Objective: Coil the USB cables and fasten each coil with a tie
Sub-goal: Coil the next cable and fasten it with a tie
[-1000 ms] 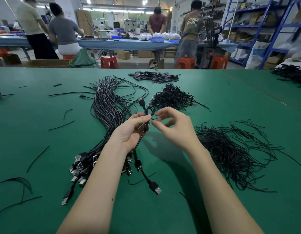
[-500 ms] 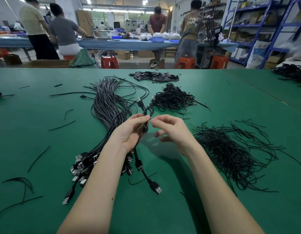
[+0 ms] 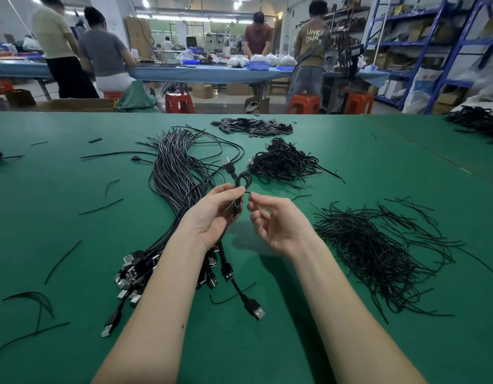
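My left hand (image 3: 216,214) grips a coiled black USB cable (image 3: 244,182) above the green table; the coil's loop sticks up past my fingers and a USB plug (image 3: 229,165) points away. My right hand (image 3: 275,220) pinches the end of a thin black tie (image 3: 249,193) right beside the coil, its palm turned toward me. A long bundle of uncoiled USB cables (image 3: 176,173) lies to the left, its plugs (image 3: 134,273) heaped under my left forearm. A loose pile of black ties (image 3: 378,245) lies to the right.
A heap of tied coils (image 3: 281,163) sits beyond my hands, and small black pieces (image 3: 253,126) lie farther back. Stray ties (image 3: 101,206) dot the table's left side. One plug (image 3: 253,307) lies between my forearms. Other people work at a blue table (image 3: 201,73) behind.
My right hand has turned over from palm down to palm toward me while keeping its fingertips at the coil. My left hand has kept the coil nearly still.
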`<state>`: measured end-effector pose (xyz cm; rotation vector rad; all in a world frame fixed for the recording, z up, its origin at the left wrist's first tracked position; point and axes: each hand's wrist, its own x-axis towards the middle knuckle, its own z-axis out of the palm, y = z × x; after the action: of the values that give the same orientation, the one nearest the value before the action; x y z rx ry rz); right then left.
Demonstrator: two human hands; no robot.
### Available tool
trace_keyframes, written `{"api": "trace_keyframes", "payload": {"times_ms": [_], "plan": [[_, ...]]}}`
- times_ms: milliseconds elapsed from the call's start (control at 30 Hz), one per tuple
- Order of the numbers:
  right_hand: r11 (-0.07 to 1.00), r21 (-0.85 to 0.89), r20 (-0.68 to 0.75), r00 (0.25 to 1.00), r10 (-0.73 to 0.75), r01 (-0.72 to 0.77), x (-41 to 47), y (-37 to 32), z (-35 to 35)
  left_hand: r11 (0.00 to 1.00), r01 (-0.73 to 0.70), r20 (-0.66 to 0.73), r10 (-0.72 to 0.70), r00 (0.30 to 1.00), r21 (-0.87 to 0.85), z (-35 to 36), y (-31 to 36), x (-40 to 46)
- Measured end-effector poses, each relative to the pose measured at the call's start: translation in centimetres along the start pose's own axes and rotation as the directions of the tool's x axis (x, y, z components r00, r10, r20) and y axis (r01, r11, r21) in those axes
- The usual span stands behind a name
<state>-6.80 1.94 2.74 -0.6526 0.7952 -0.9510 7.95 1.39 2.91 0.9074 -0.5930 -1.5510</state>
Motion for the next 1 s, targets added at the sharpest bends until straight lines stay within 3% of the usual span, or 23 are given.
{"api": "trace_keyframes", "payload": {"times_ms": [33, 67, 133, 200, 333, 400, 467, 500, 533, 567, 600, 633, 667, 700, 733, 767, 800, 867, 933, 1000], "plan": [[0.962, -0.214, -0.015, 0.984, -0.178, 0.170, 0.1, 0.1, -0.1, 1.000, 0.012, -0.014, -0.012, 1.000, -0.017, -0.1, 0.1, 0.0], [0.837, -0.434, 0.011, 0.931, -0.364, 0.332, 0.0, 0.2, -0.3, 0.999, 0.025, -0.026, -0.026, 0.999, -0.035, -0.3, 0.1, 0.1], [0.473, -0.729, 0.140, 0.783, -0.605, 0.496, 0.3, 0.2, -0.8, 0.997, 0.051, -0.030, -0.053, 0.998, -0.061, -0.6, 0.2, 0.0], [0.239, -0.807, 0.258, 0.685, -0.681, 0.540, 0.5, 0.0, -1.3, 0.995, 0.075, -0.020, -0.076, 0.997, -0.073, -0.5, 0.2, 0.0], [0.130, -0.801, 0.321, 0.602, -0.732, 0.585, 0.6, 0.0, -1.7, 0.990, 0.095, -0.006, -0.096, 0.995, -0.102, -0.6, 0.2, 0.0], [0.170, -0.804, 0.278, 0.614, -0.738, 0.569, 0.6, 0.1, -1.7, 0.991, 0.089, -0.004, -0.090, 0.996, -0.097, -0.7, 0.1, 0.1], [0.419, -0.759, 0.111, 0.733, -0.671, 0.498, 0.8, 0.3, -0.9, 0.999, 0.030, -0.005, -0.030, 1.000, -0.028, -0.7, -0.1, 0.2], [0.641, -0.634, -0.003, 0.828, -0.561, 0.433, 0.8, 0.5, -0.5, 1.000, -0.026, -0.002, 0.026, 1.000, 0.015, -0.6, -0.2, 0.3], [0.871, -0.385, -0.100, 0.924, -0.369, 0.306, 0.7, 0.5, 0.0, 0.995, -0.093, 0.013, 0.092, 0.996, 0.041, -0.6, -0.4, 0.3], [0.992, -0.036, -0.118, 0.986, -0.120, 0.117, 0.5, 0.4, 0.4, 0.987, -0.158, 0.035, 0.156, 0.987, 0.044, -0.4, -0.5, 0.3], [0.951, 0.300, -0.043, 0.995, 0.085, -0.069, 0.2, 0.4, 0.5, 0.976, -0.214, 0.057, 0.212, 0.976, 0.035, -0.4, -0.5, 0.3], [0.833, 0.521, 0.048, 0.981, 0.188, -0.185, 0.1, 0.4, 0.5, 0.965, -0.259, 0.073, 0.256, 0.964, 0.034, -0.3, -0.6, 0.2], [0.765, 0.603, 0.094, 0.973, 0.212, -0.225, 0.1, 0.5, 0.5, 0.955, -0.293, 0.077, 0.289, 0.954, 0.048, -0.3, -0.6, 0.2], [0.782, 0.589, 0.092, 0.978, 0.188, -0.205, 0.0, 0.6, 0.6, 0.948, -0.311, 0.073, 0.306, 0.949, 0.068, -0.3, -0.7, 0.3], [0.877, 0.464, 0.031, 0.992, 0.123, -0.123, 0.0, 0.7, 0.7, 0.947, -0.309, 0.063, 0.305, 0.950, 0.083, -0.4, -0.8, 0.3], [0.974, 0.227, -0.069, 0.998, -0.003, 0.019, 0.2, 0.8, 0.7, 0.954, -0.286, 0.047, 0.283, 0.958, 0.087, -0.5, -0.8, 0.4], [0.981, -0.062, -0.144, 0.971, -0.191, 0.184, 0.4, 1.0, 0.5, 0.966, -0.245, 0.027, 0.243, 0.970, 0.086, -0.5, -0.9, 0.4], [0.781, -0.483, -0.120, 0.854, -0.507, 0.396, 0.8, 1.4, 0.0, 0.987, -0.137, -0.017, 0.139, 0.990, 0.088, -0.6, -0.8, 0.6], [0.556, -0.656, 0.016, 0.745, -0.667, 0.511, 1.0, 1.4, -0.7, 0.997, -0.051, -0.035, 0.053, 0.998, 0.058, -0.7, -0.7, 0.7], [0.346, -0.740, 0.166, 0.655, -0.737, 0.576, 1.3, 1.7, -1.1, 1.000, 0.008, -0.029, -0.009, 1.000, -0.025, -0.8, -0.6, 0.8]]}}
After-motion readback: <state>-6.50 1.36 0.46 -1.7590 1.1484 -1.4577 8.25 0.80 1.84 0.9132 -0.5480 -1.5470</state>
